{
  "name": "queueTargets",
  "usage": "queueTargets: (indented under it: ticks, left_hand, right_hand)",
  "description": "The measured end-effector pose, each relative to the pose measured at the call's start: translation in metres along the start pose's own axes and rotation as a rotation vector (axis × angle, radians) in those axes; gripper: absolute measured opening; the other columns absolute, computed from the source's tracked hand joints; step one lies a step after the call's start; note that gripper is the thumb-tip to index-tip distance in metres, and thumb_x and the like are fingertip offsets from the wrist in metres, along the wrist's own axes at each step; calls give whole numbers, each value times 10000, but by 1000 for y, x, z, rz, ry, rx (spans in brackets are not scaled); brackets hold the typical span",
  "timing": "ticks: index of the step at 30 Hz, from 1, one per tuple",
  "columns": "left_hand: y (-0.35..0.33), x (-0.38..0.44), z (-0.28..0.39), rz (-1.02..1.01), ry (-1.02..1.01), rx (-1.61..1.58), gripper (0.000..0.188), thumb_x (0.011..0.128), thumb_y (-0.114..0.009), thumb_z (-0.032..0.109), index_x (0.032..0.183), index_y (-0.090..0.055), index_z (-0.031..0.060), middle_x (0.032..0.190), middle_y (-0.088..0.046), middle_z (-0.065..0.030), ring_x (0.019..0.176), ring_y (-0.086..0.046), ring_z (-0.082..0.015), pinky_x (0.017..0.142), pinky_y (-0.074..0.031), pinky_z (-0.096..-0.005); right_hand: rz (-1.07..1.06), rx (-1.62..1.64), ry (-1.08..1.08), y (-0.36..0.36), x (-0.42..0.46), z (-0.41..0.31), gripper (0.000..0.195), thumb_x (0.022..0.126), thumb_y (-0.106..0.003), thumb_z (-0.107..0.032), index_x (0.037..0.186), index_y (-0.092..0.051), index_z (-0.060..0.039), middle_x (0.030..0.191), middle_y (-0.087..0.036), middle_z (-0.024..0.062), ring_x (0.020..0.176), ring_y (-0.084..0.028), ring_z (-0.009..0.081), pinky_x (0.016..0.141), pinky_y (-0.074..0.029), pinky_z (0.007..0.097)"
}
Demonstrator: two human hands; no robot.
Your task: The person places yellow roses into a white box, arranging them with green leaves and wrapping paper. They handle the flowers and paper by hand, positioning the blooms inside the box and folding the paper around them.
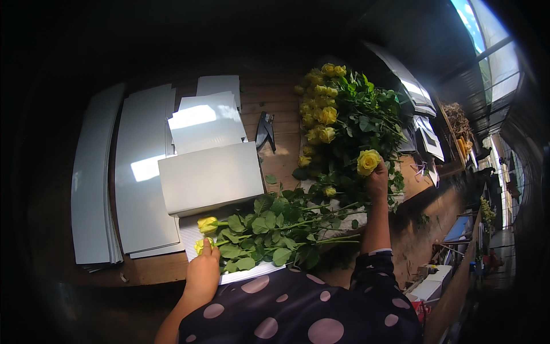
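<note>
My left hand (205,266) touches a yellow rose bloom (202,245) at the near edge of the wooden table, its fingers partly covering the petals; whether they grip it I cannot tell. Beside it lies another yellow rose (208,224), and leafy stems stretch right from both. Under the blooms is white corrugated sheet (189,234). My right hand (378,178) holds a single yellow rose (368,162) just below its bloom, above a large heap of cut roses (325,115) with their blooms to the left. A smaller yellow bloom (330,191) lies left of this hand.
Stacks of pale card sheets (146,172) cover the table's left part. A white box-like piece (211,178) stands behind the near roses. A black stapler or plier-like tool (265,131) lies between card and heap. More sheets (431,137) and a dried-matter tray (456,118) are at right.
</note>
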State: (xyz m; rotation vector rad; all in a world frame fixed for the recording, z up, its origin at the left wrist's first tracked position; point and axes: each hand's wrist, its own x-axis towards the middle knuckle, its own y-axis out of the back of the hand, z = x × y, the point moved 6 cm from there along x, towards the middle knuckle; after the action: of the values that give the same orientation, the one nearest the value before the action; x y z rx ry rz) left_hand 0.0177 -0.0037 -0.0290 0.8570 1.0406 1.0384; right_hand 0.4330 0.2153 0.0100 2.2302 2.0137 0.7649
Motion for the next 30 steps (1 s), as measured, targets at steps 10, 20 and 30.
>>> queueTargets:
  ticks: [10, 20, 30]
  left_hand:
    - [-2, 1, -4, -14, 61, -94, 261, 776, -538, 122, 1009, -559, 6, 1170, -475, -209, 767, -589, -351, 675, -485, -372]
    - [-3, -9, -2, -331, -159, -121, 795, 660, -685, 427, 1181, -385, -94, 1329, -156, -295, 909, -539, -399, 786, -449, -377]
    - [-14, -8, 5, -295, -169, -10, 707, 608, -735, 189, 1172, -400, -75, 1303, -206, -281, 868, -553, -340, 756, -464, -351]
  right_hand:
    - [626, -1033, 252, 102, -131, -227, 231, 707, -555, 55, 936, -548, 26, 871, -581, 139, 816, -591, 251, 715, -459, 318]
    - [482, -976, -662, 150, -272, -119, 196, 789, -484, -55, 973, -540, -16, 849, -540, 168, 776, -530, 336, 695, -415, 344]
    - [604, -841, -812, 111, -415, -77, 216, 736, -480, 27, 943, -542, 21, 992, -517, 162, 878, -521, 336, 762, -423, 366]
